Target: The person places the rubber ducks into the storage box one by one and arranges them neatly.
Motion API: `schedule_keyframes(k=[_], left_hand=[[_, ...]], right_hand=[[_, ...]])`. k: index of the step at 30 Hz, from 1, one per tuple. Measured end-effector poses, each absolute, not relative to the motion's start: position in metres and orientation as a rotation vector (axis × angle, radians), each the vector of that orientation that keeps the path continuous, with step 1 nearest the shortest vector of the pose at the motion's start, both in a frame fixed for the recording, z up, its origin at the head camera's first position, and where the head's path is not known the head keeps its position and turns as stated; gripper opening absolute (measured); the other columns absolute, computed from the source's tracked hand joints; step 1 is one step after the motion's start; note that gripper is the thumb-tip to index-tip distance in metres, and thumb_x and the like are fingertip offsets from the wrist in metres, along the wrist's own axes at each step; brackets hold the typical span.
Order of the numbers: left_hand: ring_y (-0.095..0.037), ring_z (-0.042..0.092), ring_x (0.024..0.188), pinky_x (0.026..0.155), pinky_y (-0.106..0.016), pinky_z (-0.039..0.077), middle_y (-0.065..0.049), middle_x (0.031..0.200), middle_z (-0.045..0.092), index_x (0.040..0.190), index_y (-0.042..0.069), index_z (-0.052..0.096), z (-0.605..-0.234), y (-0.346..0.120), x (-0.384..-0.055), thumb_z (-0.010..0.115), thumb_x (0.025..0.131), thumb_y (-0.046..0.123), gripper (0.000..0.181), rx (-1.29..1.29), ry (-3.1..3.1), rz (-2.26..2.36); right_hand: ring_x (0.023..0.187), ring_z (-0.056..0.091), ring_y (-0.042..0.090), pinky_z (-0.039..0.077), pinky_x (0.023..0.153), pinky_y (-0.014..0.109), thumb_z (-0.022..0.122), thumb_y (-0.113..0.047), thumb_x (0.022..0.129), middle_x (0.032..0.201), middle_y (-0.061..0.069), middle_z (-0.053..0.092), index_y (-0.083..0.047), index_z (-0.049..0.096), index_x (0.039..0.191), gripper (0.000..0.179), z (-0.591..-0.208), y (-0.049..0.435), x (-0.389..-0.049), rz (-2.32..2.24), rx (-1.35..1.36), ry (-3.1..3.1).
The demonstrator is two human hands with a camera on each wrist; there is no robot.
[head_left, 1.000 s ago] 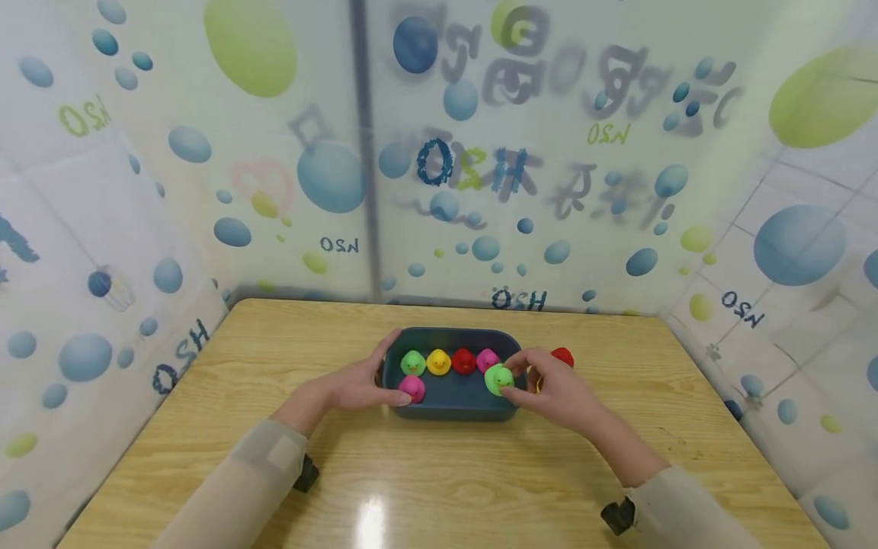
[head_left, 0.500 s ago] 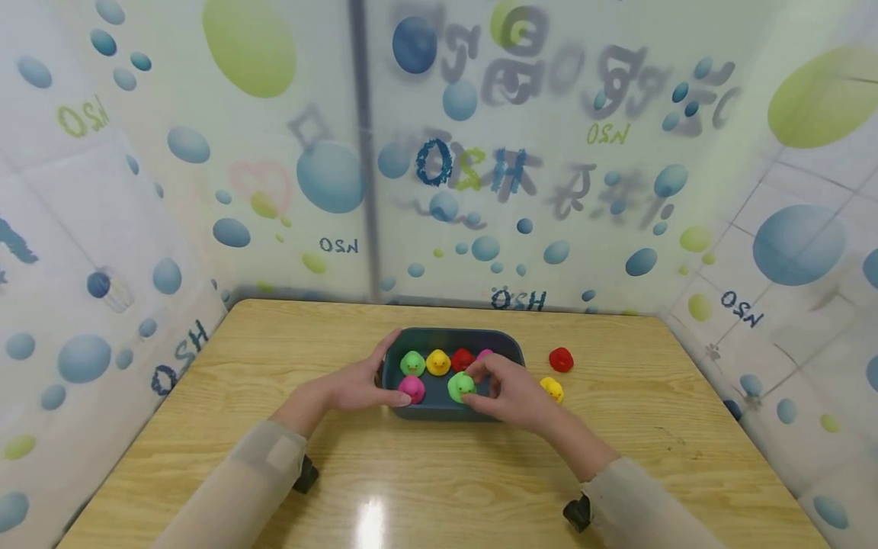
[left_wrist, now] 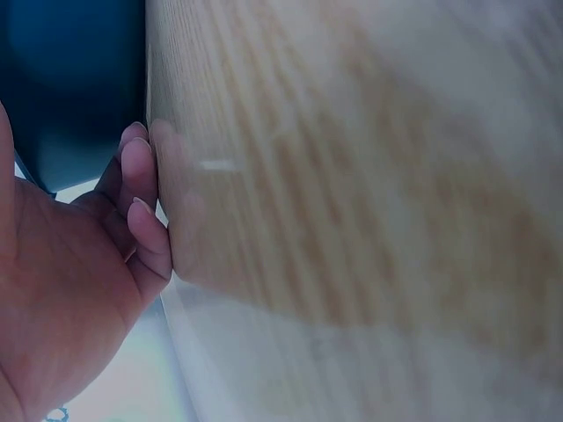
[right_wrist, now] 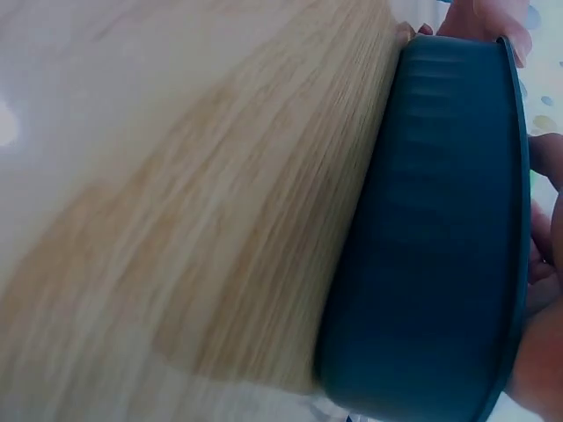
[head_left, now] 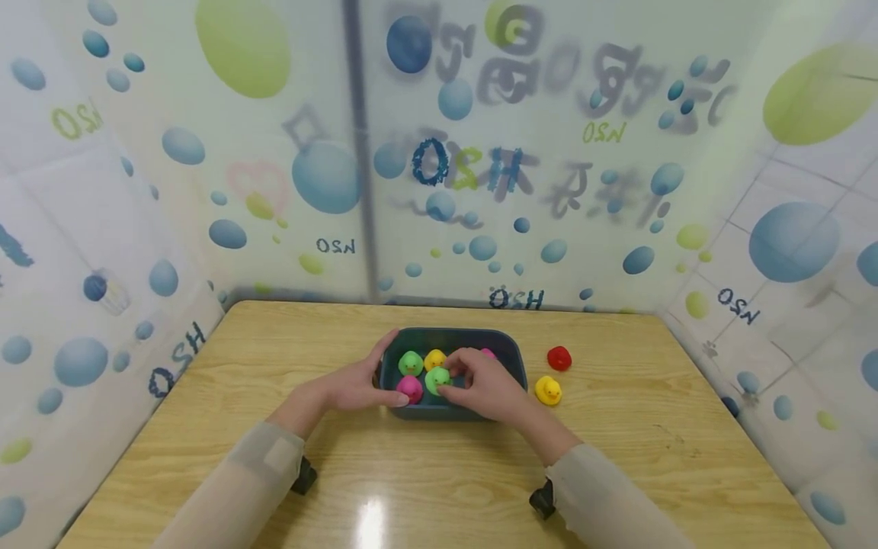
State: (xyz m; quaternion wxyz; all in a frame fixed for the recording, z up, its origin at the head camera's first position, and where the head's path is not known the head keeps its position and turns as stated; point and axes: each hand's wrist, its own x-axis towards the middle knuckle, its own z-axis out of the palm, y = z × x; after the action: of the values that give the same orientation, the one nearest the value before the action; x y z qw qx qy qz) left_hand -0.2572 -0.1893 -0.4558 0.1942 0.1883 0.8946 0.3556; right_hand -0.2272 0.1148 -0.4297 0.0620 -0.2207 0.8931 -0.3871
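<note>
A dark teal tub [head_left: 446, 414], oblong with rounded corners and a thin rolled rim, sits on a wooden table [head_left: 439, 473] with streaky grain and a glossy sheen. Inside are small, rounded toy ducks: a green duck [head_left: 411, 364] at the back left, a yellow duck [head_left: 435, 359] beside it, a pink duck [head_left: 410, 388] in front, and a partly covered pink toy [head_left: 488, 353] further right. A second yellow duck [head_left: 549, 390] and a red toy [head_left: 559, 358] lie on the table just right of the tub, before a bubble-printed backdrop [head_left: 411, 229]. The right hand [head_left: 488, 385] hides part of the interior; its thumb and fingers pinch a light green duck [head_left: 437, 380] within the tub. The left hand [head_left: 355, 383] grips the left end, spread around it, thumb over the front rim near the pink duck.
</note>
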Motion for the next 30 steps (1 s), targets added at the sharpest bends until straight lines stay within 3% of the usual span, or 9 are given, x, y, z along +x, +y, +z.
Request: schedule_keyframes(k=[12, 23, 30], left_hand=[[-0.052, 0.034, 0.162, 0.13, -0.073, 0.028, -0.022, 0.183, 0.017, 0.176, 0.04, -0.01, -0.457, -0.189, -0.257, 0.079, 0.092, 0.068, 0.125, 0.533, 2.509, 1.008], [-0.053, 0.034, 0.162, 0.13, -0.074, 0.028, -0.022, 0.183, 0.017, 0.175, 0.042, -0.01, -0.456, -0.19, -0.257, 0.078, 0.092, 0.068, 0.124, 0.519, 2.509, 1.008], [-0.052, 0.034, 0.162, 0.13, -0.073, 0.028, -0.022, 0.184, 0.016, 0.174, 0.044, -0.011, -0.457, -0.189, -0.256, 0.079, 0.093, 0.067, 0.123, 0.527, 2.499, 1.013]], right_hand=[[0.087, 0.06, 0.016, 0.055, 0.078, 0.027, 0.084, -0.03, 0.099, 0.116, -0.001, 0.072, -0.017, 0.072, 0.124, 0.031, -0.437, 0.109, -0.233, -1.161, -0.637, 2.685], [0.101, 0.063, 0.017, 0.057, 0.092, 0.037, 0.083, -0.031, 0.099, 0.112, -0.003, 0.072, -0.019, 0.073, 0.122, 0.029, -0.441, 0.106, -0.238, -1.048, -0.603, 2.71], [0.094, 0.063, 0.018, 0.057, 0.086, 0.036, 0.082, -0.032, 0.099, 0.106, -0.001, 0.071, -0.018, 0.071, 0.122, 0.029, -0.443, 0.105, -0.241, -0.993, -0.522, 2.681]])
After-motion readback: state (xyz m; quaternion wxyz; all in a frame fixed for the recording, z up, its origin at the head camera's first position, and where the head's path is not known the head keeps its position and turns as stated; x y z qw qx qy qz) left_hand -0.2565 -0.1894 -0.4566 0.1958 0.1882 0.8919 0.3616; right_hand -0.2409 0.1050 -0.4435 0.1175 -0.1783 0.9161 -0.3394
